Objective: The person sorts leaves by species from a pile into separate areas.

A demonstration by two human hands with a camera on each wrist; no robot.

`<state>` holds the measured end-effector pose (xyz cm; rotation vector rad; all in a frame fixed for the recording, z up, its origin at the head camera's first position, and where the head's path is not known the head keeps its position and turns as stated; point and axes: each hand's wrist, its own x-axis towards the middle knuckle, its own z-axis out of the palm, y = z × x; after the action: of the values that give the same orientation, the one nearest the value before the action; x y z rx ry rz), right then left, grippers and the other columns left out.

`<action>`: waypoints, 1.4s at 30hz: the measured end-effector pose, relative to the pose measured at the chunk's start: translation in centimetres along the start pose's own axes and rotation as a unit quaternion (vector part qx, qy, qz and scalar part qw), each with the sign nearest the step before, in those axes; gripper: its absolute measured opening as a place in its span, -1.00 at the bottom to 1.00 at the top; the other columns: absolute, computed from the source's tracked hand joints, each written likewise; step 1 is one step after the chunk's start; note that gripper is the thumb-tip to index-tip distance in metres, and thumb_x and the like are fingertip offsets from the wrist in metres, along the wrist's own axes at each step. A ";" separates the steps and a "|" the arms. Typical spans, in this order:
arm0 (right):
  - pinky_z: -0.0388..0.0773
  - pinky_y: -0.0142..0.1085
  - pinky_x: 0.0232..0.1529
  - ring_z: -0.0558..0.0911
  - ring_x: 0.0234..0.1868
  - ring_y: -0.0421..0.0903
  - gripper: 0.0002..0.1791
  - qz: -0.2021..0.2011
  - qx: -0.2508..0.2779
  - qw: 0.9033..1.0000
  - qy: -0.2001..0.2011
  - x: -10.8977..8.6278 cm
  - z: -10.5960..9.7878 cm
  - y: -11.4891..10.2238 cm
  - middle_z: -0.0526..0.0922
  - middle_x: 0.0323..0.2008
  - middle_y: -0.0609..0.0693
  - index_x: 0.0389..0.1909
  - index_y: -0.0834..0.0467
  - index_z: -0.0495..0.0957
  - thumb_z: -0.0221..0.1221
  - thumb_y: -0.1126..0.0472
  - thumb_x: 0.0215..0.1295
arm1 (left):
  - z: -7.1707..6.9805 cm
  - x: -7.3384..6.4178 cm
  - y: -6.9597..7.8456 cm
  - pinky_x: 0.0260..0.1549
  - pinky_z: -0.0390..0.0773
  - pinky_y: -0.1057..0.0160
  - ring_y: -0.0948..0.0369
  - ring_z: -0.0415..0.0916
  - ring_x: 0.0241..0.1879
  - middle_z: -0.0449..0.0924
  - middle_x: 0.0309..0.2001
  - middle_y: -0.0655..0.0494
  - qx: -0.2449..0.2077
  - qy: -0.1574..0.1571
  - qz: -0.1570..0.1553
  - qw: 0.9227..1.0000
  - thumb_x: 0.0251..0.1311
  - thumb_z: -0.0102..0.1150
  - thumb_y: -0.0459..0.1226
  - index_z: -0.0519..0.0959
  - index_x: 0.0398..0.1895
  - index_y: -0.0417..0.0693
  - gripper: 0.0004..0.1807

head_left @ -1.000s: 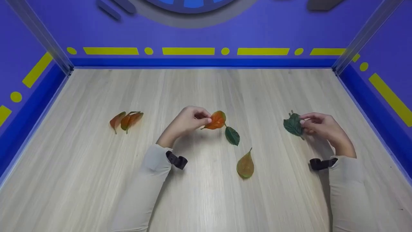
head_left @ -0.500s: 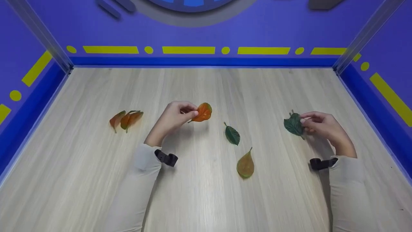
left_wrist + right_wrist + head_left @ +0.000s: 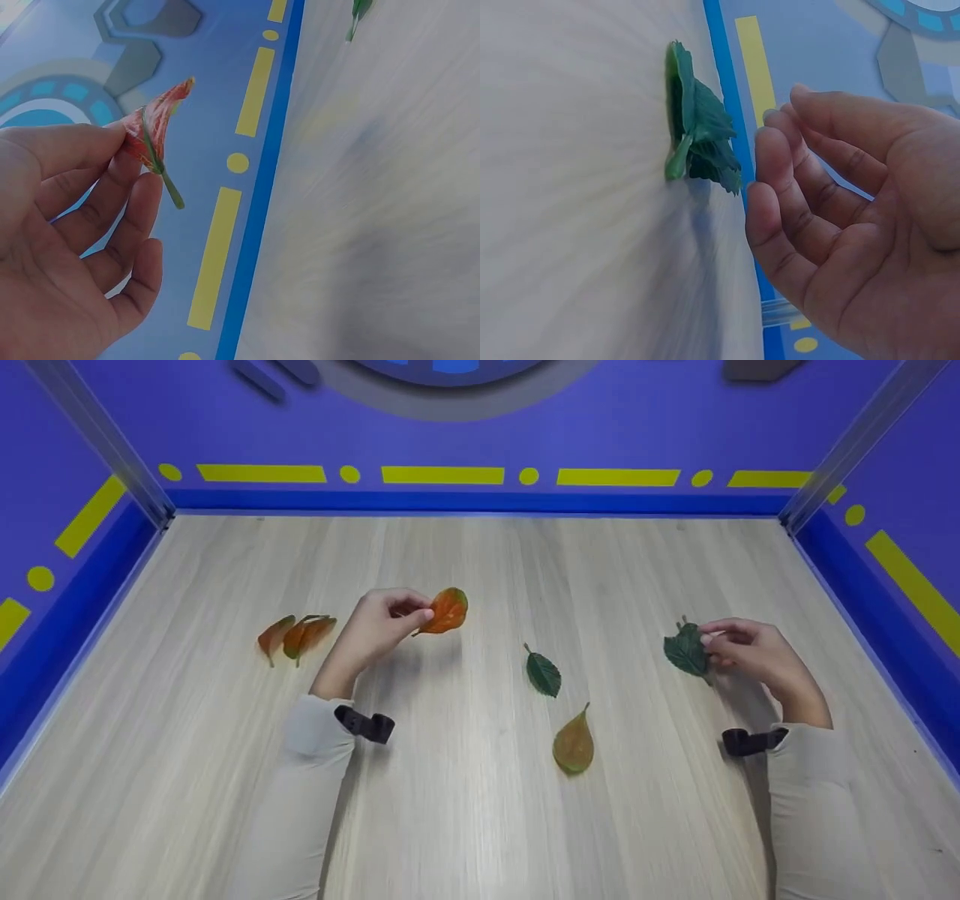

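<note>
My left hand pinches an orange-red leaf by its edge between thumb and fingers, raised over the table. In the left wrist view the same leaf shows its green stem pointing down. At the right, my right hand is beside a small pile of dark green leaves. The right wrist view shows those green leaves lying on the table, with a gap between them and the loosely bent fingers. Two reddish-orange leaves lie at the left, close together.
A single green leaf lies mid-table, and a brownish-yellow leaf lies nearer the front. Blue-purple panels with yellow marks wall the wooden table at the back and both sides.
My left hand has lifted the orange-red leaf away from the mid-table green leaf and carried it left, toward the two reddish leaves. The right hand has hardly moved.
</note>
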<state>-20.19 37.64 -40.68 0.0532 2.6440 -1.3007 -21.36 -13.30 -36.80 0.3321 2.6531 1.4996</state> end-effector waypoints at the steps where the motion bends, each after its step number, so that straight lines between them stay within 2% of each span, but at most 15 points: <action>1: 0.60 -0.38 -0.24 0.63 -0.30 -0.30 -0.49 -0.001 0.000 1.000 0.000 0.0 0.0 0.0 0.60 -0.28 -0.29 0.19 0.32 0.39 0.11 0.05 0.39 | -0.1 0.0 0.0 -0.26 0.47 0.28 0.15 0.49 -0.24 0.66 -0.17 -0.03 0.001 0.002 0.003 1.000 0.29 0.17 -0.26 0.66 -0.13 -0.13 -0.81; 6: 0.61 -0.38 -0.24 0.63 -0.29 -0.31 -0.50 -0.006 0.002 1.000 0.002 0.0 0.1 -0.1 0.60 -0.27 -0.30 0.18 0.32 0.39 0.11 0.06 0.39 | -0.8 -0.3 -0.3 -0.25 0.48 0.29 0.14 0.48 -0.24 0.66 -0.18 -0.05 0.006 0.012 0.010 1.000 0.30 0.15 -0.27 0.65 -0.12 -0.17 -0.80; 17: 0.59 -0.46 -0.22 0.61 -0.26 -0.34 -0.52 -0.016 -0.002 1.000 0.003 -0.1 0.4 -0.5 0.59 -0.23 -0.28 0.17 0.31 0.41 0.11 0.07 0.39 | -2.3 -0.8 -0.9 -0.21 0.49 0.29 0.13 0.46 -0.21 0.63 -0.14 -0.06 0.006 0.035 -0.005 0.999 0.32 0.13 -0.24 0.62 -0.08 -0.18 -0.77; 26: 0.57 -0.45 -0.24 0.62 -0.28 -0.33 -0.52 -0.049 -0.002 0.999 0.015 0.0 0.9 -1.0 0.61 -0.24 -0.27 0.12 0.30 0.45 0.15 0.03 0.36 | -3.4 -1.3 -1.5 -0.21 0.46 0.29 0.15 0.44 -0.21 0.63 -0.13 -0.06 0.009 0.058 -0.020 0.998 0.33 0.13 -0.22 0.61 -0.07 -0.19 -0.75; 33: 0.57 -0.46 -0.23 0.62 -0.29 -0.34 -0.48 -0.058 -0.005 0.998 0.013 -0.1 1.3 -1.8 0.62 -0.21 -0.23 0.12 0.32 0.46 0.16 0.00 0.34 | -4.2 -1.7 -2.0 -0.25 0.46 0.38 0.16 0.45 -0.22 0.62 -0.14 -0.10 0.010 0.073 -0.011 0.997 0.33 0.12 -0.24 0.61 -0.08 -0.24 -0.75; 42: 0.57 -0.45 -0.24 0.61 -0.29 -0.34 -0.49 -0.077 0.000 0.997 0.001 0.1 1.9 -2.3 0.65 -0.20 -0.15 0.11 0.34 0.47 0.16 0.03 0.35 | -5.3 -2.3 -2.4 -0.15 0.46 0.44 0.16 0.48 -0.11 0.58 -0.08 -0.12 -0.003 0.078 -0.039 0.996 0.33 0.10 -0.16 0.57 -0.04 -0.26 -0.67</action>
<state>-20.22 34.71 -40.05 -0.1514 2.6956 -1.3472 -20.39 -19.47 -36.21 0.1124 2.7427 1.5697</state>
